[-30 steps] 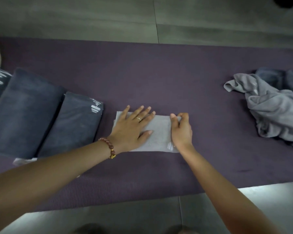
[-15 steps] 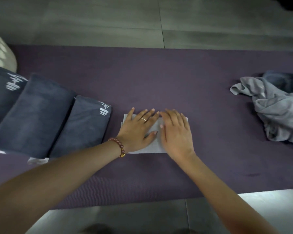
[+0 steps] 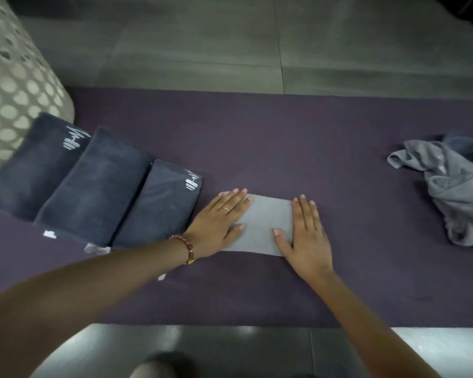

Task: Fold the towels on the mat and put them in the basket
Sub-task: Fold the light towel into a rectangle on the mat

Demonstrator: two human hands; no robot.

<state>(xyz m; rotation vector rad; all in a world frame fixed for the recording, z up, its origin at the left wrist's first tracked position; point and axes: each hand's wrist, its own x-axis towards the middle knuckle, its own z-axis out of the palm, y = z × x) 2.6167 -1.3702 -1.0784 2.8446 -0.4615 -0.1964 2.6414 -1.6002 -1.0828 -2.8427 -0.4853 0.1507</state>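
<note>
Purple mat (image 3: pixel 257 143) laid across grey tiled floor (image 3: pixel 202 50). Centre, toward the mat's near edge: small light-grey towel (image 3: pixel 262 225), folded into a flat rectangle. Left hand (image 3: pixel 219 222), beaded bracelet (image 3: pixel 187 248) at wrist, pressed flat on towel's left end, fingers straight. Right hand (image 3: pixel 307 233) likewise flat on right end, nothing gripped. Toward left edge: three folded dark-blue towels (image 3: pixel 93 184) in overlapping row. At far left corner: pale perforated basket (image 3: pixel 14 85). At right edge: crumpled grey towels (image 3: pixel 459 192).

Seemingly a home: grey floor tiles (image 3: pixel 202 50), a purple mat (image 3: pixel 284 137) (ribbed) and a perforated laundry basket (image 3: pixel 11 77).
</note>
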